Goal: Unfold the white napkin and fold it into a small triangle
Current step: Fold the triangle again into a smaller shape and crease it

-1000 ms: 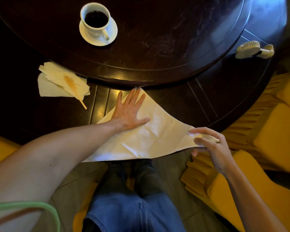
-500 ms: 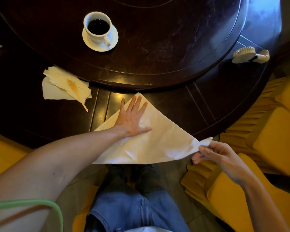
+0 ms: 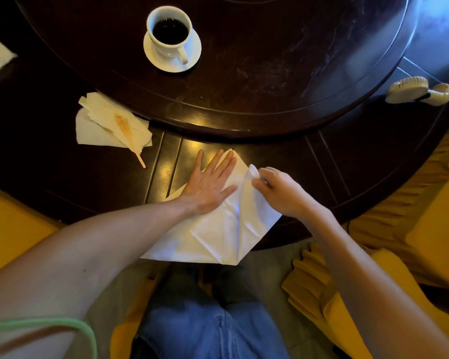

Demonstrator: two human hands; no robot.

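Observation:
The white napkin (image 3: 218,234) lies folded on the near edge of the dark wooden table (image 3: 360,156), its lower part hanging past the rim over my lap. My left hand (image 3: 210,182) rests flat on its left half, fingers spread and pointing away from me. My right hand (image 3: 278,190) pinches the napkin's right corner between thumb and fingers and holds it up near the top point, just right of my left fingertips. The folded-over flap runs down from that corner.
A white cup of dark coffee on a saucer (image 3: 172,38) stands on the raised round turntable (image 3: 270,60). Crumpled napkins with a wooden stick (image 3: 112,125) lie at the left. A pale brush (image 3: 415,92) lies at the far right. Yellow chairs (image 3: 412,242) flank my knees.
My right hand has carried the napkin's right corner up and leftward over the sheet to the top point. My left hand has stayed pressed flat on the napkin.

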